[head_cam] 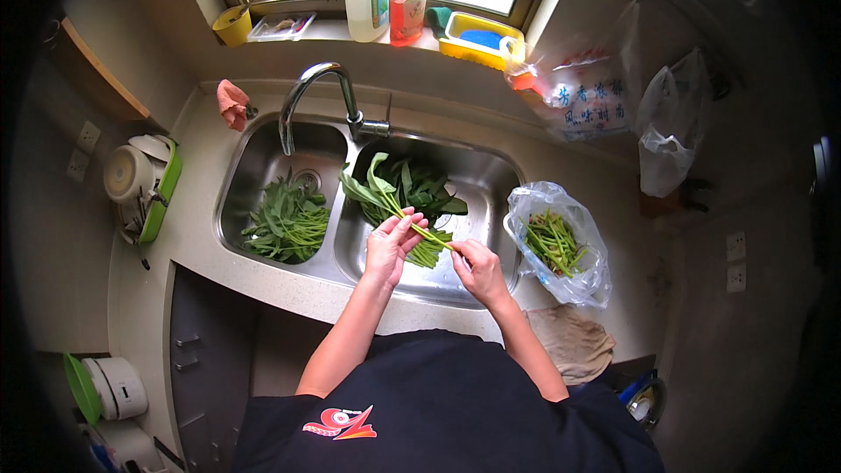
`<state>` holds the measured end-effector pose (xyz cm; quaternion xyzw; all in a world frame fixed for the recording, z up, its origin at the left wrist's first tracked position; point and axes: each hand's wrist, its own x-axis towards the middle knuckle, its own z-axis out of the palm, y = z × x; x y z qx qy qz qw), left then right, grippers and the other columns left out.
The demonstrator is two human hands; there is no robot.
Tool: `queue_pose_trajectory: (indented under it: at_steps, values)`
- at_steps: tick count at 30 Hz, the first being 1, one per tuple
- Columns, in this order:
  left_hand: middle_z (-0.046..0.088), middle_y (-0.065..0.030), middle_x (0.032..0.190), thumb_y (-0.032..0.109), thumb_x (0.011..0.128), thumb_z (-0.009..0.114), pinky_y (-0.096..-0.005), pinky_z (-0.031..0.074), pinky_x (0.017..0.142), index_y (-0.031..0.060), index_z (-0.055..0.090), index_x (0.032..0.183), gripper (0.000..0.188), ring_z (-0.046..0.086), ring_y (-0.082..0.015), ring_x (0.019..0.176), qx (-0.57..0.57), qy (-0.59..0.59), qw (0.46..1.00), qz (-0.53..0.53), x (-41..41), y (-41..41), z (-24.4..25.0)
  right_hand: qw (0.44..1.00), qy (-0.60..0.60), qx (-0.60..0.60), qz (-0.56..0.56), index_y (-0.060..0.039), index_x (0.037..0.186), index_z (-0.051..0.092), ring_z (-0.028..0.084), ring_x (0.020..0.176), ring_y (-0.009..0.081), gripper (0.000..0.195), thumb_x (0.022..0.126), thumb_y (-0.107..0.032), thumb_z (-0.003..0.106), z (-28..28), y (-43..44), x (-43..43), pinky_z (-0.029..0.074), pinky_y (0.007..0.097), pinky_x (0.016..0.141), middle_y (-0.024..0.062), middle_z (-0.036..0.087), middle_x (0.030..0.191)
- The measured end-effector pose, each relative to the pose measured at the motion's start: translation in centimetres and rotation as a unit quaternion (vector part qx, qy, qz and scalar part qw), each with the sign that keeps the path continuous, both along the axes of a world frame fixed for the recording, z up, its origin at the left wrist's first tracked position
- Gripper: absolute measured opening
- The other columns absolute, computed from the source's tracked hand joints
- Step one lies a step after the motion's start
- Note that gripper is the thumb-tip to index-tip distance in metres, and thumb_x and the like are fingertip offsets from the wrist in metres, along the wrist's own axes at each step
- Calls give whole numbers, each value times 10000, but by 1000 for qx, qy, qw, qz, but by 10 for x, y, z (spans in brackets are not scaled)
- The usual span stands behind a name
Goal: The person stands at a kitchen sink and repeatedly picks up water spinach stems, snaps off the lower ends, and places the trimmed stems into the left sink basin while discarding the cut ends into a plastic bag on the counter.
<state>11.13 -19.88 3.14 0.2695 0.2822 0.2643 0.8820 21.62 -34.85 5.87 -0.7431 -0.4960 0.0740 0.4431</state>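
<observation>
Over the right basin point(489, 203) of a double steel sink, my left hand point(393, 243) grips a few long-stemmed leafy greens point(374, 187), leaves pointing up and left. My right hand point(479, 268) pinches the lower ends of those stems between thumb and fingers. Beneath them lies a pile of the same greens point(420, 187) in the basin, partly hidden by my hands. Another heap of greens point(289, 217) fills the front of the left basin. To the right, a white container lined with a clear plastic bag point(588, 276) holds cut stem pieces point(552, 243).
A chrome faucet point(322, 72) arches over the left basin. Bottles point(407, 16) and a yellow sponge tray point(450, 49) line the windowsill. Left stands a green dish rack point(164, 197) with dishes. A beige cloth point(571, 341) lies at the counter's front right; plastic bags point(670, 118) hang on the wall.
</observation>
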Motion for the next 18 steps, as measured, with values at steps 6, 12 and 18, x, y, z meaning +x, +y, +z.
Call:
queue_pose_trajectory:
  at_steps: [6,12,18]
  values:
    - [637,-120,997,99,874,568,-286,533,781,10,567,1092,235,632,-210,923,42,3,999,-25,-1,-9,9,998,-37,32,-32,7,839,607,571,610,249,81,777,-4,555,-8,-9,-4,452,308,560,127,587,710]
    - [626,-124,1015,90,878,558,-299,529,808,0,561,1089,230,619,-220,955,16,-15,999,-24,3,-19,12,971,192,52,-136,17,817,619,456,527,62,115,827,-87,569,-5,-11,-13,364,224,485,15,524,589]
    - [613,-125,1023,70,887,534,-315,517,850,-11,532,1115,242,608,-226,969,-31,-33,999,15,8,-22,3,812,525,223,-122,-41,766,598,343,468,31,170,870,-166,547,-18,-17,-3,258,196,430,-46,452,558]
